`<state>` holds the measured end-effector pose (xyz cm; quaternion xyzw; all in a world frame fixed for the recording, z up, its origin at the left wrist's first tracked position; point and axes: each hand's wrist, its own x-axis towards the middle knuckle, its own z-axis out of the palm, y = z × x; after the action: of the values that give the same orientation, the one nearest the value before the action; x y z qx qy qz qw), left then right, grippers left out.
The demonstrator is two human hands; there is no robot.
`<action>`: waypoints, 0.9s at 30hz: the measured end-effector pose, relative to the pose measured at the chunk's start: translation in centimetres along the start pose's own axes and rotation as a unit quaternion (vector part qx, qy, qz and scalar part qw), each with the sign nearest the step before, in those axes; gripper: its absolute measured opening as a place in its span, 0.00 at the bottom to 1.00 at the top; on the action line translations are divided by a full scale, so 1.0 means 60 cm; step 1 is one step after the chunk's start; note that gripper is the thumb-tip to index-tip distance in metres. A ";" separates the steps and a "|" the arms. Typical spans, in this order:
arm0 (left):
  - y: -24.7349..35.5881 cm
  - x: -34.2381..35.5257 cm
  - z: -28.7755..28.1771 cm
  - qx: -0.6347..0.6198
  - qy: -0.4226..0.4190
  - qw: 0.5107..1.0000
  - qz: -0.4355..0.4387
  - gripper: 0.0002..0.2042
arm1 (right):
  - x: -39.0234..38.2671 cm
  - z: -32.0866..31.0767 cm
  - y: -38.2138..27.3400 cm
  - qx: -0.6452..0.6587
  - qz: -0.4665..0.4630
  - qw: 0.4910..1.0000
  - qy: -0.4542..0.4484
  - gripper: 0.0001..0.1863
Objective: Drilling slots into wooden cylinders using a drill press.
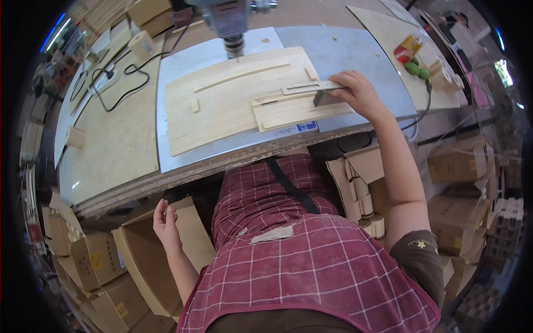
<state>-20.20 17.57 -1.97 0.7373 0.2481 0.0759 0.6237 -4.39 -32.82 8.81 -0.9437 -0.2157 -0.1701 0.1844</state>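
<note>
My right hand (355, 94) is closed on one end of a flat, pale slotted bar (302, 87) with a dark piece below it; its exact kind is unclear. The bar lies over a small wooden board (294, 114) with thin raised strips. That board overlaps a larger pale wooden panel (216, 114), which has strips along its far side and a small block near its left end. Over the panel's far edge hangs a drill head (234, 41) with its bit pointing down. Below the table's front edge, my left hand (166, 225) is empty, its fingers loosely bent and apart.
A blue-grey sheet (355, 55) lies beneath the panel. Leftward are a black cable (125, 100), a power strip (108, 80) and wooden pieces. Green fruit (413, 67) and a packet (408, 49) lie at right. Open cardboard boxes (147, 261) stand below the table.
</note>
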 end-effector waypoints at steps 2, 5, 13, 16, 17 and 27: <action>-0.001 0.009 0.014 -0.002 -0.017 1.000 0.001 0.16 | -0.005 0.003 0.001 0.006 0.012 1.000 0.005 0.14; 0.012 0.006 0.037 -0.009 -0.042 0.999 -0.002 0.17 | -0.029 -0.026 0.002 -0.054 -0.021 0.993 0.106 0.16; 0.043 0.002 0.078 0.074 -0.086 0.993 -0.038 0.17 | -0.388 -0.098 0.132 -0.057 0.315 0.837 0.443 0.06; 0.056 0.006 0.096 0.102 -0.099 0.989 -0.044 0.17 | -0.543 -0.072 0.110 -0.123 0.470 0.777 0.399 0.05; 0.059 0.011 0.100 0.118 -0.109 0.986 -0.049 0.18 | -0.587 -0.049 0.102 -0.105 0.517 0.753 0.392 0.06; 0.098 0.028 0.097 0.199 -0.141 0.968 -0.051 0.20 | -0.837 0.190 -0.014 0.050 0.657 0.740 -0.134 0.08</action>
<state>-14.72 12.61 2.11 0.8362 0.2053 -0.1116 0.4962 -44.65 -44.57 -21.03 -0.8539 0.4268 0.1329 0.2664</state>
